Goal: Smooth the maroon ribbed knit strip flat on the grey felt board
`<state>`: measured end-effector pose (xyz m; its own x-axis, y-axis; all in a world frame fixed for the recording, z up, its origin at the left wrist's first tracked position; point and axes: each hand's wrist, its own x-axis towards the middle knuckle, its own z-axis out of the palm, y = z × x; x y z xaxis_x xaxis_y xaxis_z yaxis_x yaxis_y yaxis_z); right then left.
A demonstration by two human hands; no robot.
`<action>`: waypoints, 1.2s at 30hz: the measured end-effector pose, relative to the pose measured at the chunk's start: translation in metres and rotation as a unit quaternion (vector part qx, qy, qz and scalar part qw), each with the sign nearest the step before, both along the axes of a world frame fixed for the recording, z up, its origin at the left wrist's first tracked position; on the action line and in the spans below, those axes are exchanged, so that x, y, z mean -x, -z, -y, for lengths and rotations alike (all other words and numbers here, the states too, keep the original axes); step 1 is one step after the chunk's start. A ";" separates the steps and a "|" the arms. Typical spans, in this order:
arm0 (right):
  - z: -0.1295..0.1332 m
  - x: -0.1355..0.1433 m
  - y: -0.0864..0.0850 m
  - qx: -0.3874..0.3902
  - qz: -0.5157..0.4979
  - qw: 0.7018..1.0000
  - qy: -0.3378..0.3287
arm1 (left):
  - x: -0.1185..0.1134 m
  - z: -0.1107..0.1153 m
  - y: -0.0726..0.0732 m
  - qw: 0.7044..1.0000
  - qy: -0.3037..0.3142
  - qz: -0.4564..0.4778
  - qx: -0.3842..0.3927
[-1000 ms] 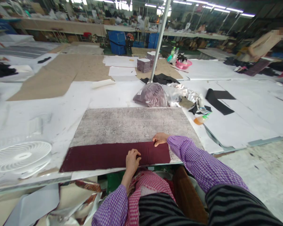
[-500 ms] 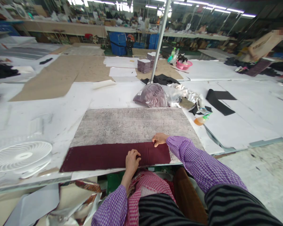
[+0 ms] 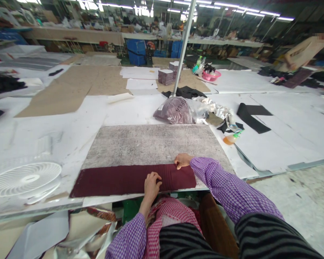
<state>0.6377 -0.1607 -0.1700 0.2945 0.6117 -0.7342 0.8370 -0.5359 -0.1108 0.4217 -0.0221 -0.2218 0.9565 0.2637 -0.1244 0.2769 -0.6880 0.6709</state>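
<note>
A long maroon fabric strip (image 3: 116, 180) lies flat along the near side of a grey, worn board (image 3: 151, 144) on the table. Faint creases cross the strip between my hands. My left hand (image 3: 152, 184) rests on it right of its middle, fingers curled and thumb and fingertips pinched together at the cloth. Near the strip's right end, my right hand (image 3: 183, 160) pinches its far edge, with the palm over the board. Purple checked sleeves cover both forearms.
A white fan (image 3: 25, 178) lies at the left. Behind the board are a plastic bag of maroon cloth (image 3: 175, 109) and a metal pole (image 3: 182, 50). To the right are an orange-liquid bottle (image 3: 230, 139) and black fabric (image 3: 255, 117). A person (image 3: 299, 54) stands at far right.
The view has shifted very slightly. Both hands and the maroon strip keep practically the same places.
</note>
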 end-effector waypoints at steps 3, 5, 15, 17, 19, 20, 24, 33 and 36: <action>0.000 0.002 0.000 0.006 0.009 1.000 -0.001 | 0.000 0.000 0.000 1.000 0.001 0.001 0.001; 0.001 0.002 0.001 0.010 0.013 1.000 -0.003 | 0.000 -0.001 -0.001 1.000 0.002 0.001 0.002; -0.002 0.006 0.002 0.030 0.038 0.999 0.010 | -0.001 0.000 -0.008 1.000 -0.002 -0.011 -0.007; -0.003 0.007 0.001 0.035 0.045 0.998 0.013 | -0.002 0.003 -0.011 1.000 -0.009 -0.015 -0.016; -0.004 0.008 0.000 0.036 0.051 0.998 0.016 | -0.003 0.007 -0.013 0.999 -0.020 -0.021 -0.031; -0.005 0.009 -0.001 0.035 0.055 0.998 0.017 | -0.003 0.010 -0.014 0.999 -0.028 -0.024 -0.040; -0.008 0.017 -0.005 0.008 0.087 0.996 0.013 | -0.004 0.022 -0.016 0.995 -0.057 -0.030 -0.077; -0.031 0.027 -0.008 -0.144 0.031 0.983 -0.110 | -0.004 0.024 -0.017 0.992 -0.064 -0.039 -0.100; -0.042 0.024 -0.003 -0.146 0.012 0.980 -0.136 | -0.004 0.024 -0.018 0.992 -0.063 -0.041 -0.103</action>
<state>0.6140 -0.1187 -0.1667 0.1061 0.8529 -0.5112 0.9490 -0.2402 -0.2039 0.4259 -0.0464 -0.2040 0.9035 0.4077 -0.1325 0.4170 -0.7644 0.4917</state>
